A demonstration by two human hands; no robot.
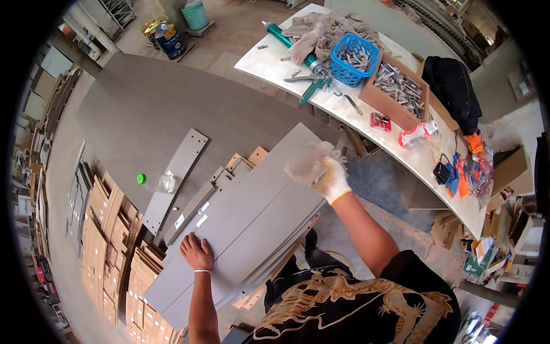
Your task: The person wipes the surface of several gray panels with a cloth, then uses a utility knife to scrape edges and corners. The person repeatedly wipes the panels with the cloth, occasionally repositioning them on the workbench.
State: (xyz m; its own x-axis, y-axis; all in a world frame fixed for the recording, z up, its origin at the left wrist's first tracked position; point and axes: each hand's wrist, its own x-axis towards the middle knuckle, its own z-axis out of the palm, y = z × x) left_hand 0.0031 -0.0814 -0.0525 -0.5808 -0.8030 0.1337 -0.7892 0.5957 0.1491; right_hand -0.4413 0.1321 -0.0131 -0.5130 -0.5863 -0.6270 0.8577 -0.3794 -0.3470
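Note:
A grey board with a long groove lies on top of a stack of similar boards in front of me. My left hand, bare with a thin white band at the wrist, rests on its left part with the fingers spread. My right hand wears a white and yellow work glove. It is closed on a pale, crumpled rag at the board's far right end; the fingertips are partly hidden by the rag. Beside the board's far edge lie narrow grey strips with white labels.
Beyond lies a large brown-grey panel, bearing a drilled grey plank and a green-capped clear bottle. To the right, a white table holds a blue basket, a box of metal pieces and a caulking gun. Cut boards are stacked left.

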